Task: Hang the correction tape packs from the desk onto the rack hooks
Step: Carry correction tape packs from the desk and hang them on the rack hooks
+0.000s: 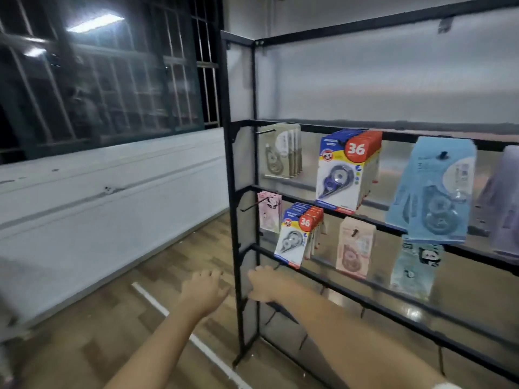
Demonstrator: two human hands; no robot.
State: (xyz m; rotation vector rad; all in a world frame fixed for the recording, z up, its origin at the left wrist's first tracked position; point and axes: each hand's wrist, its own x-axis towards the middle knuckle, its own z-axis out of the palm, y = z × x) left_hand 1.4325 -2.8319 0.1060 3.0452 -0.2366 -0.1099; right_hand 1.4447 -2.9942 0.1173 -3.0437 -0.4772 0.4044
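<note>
Black steel makes up the rack [254,153], which fills the right half of the frame, and most of its hooks already carry packs: a beige bundle [283,153] and a thick blue-and-red stack [341,172] on the top rail, a pale blue pack [434,192] to their right, then a pink pack [269,211], a smaller blue-and-red stack [299,234], a peach pack [355,247] and a panda pack [415,266] along the middle rail. My two hands sit low in the centre of the frame and I see no pack in either. My left hand [203,290] hangs in the air just left of the rack's end post, fingers loosely spread and touching nothing. My right hand [266,284] is at the left end of the lowest rail, fingers bent at or around what looks like a bare hook there; motion blur keeps me from telling whether it truly grips it. The counter holding the remaining packs is nowhere in frame, so I cannot say how many are left. I judge this as the gap between hangings, with the lowest rail next to be filled. The next move calls for turning away from the rack, finding the counter, picking up a pack by its top edge and lining its hang hole up with the tip of a free hook.
</note>
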